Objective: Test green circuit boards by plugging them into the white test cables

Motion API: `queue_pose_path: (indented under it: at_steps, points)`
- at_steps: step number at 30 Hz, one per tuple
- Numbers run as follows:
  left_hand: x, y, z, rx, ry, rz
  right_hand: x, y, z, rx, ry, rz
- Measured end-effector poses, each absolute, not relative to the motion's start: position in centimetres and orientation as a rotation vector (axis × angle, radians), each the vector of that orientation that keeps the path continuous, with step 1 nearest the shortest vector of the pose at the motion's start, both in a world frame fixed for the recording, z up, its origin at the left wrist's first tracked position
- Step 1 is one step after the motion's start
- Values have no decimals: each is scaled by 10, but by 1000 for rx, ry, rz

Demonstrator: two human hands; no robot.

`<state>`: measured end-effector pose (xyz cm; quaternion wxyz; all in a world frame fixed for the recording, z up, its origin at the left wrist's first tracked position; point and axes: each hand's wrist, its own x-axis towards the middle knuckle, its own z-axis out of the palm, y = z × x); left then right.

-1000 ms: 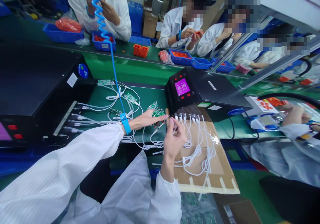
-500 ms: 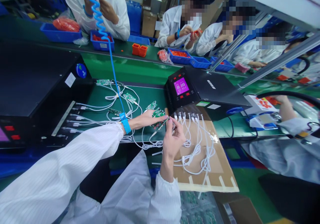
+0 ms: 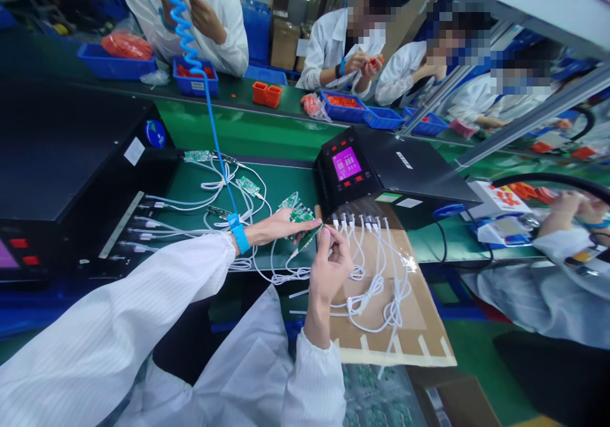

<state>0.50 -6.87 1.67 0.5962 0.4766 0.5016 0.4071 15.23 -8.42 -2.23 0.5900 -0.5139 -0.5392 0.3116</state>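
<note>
My left hand [image 3: 280,226], with a blue strap [image 3: 238,234] around its wrist, is closed on several green circuit boards [image 3: 302,215]. Its thumb reaches along them to the right. At the thumb's tip, my right hand [image 3: 331,263] pinches at the end of a board; what lies between its fingertips is too small and covered to name. One board [image 3: 307,243] angles down below my left thumb, with a white cable running from it. Other boards lie on the green bench, among them one [image 3: 248,185] wired to a white cable.
Black testers stand left [image 3: 138,160] and right [image 3: 400,166], the right one with a lit screen [image 3: 346,163]. Bundled white cables [image 3: 374,285] rest on cardboard [image 3: 414,344]. A blue coiled cord [image 3: 214,122] descends to my wrist strap. Co-workers sit opposite behind blue bins [image 3: 340,110].
Both my hands stay nearly in place, with slight movement at the fingertips. On the right, a co-worker's hands have come further into view.
</note>
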Motion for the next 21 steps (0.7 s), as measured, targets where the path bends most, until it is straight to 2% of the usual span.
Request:
queue_pose_path:
  at_steps: [21]
  points:
    - [0,-67,12,1106,1119,905,153,-81,-25,-1120,-1270,745]
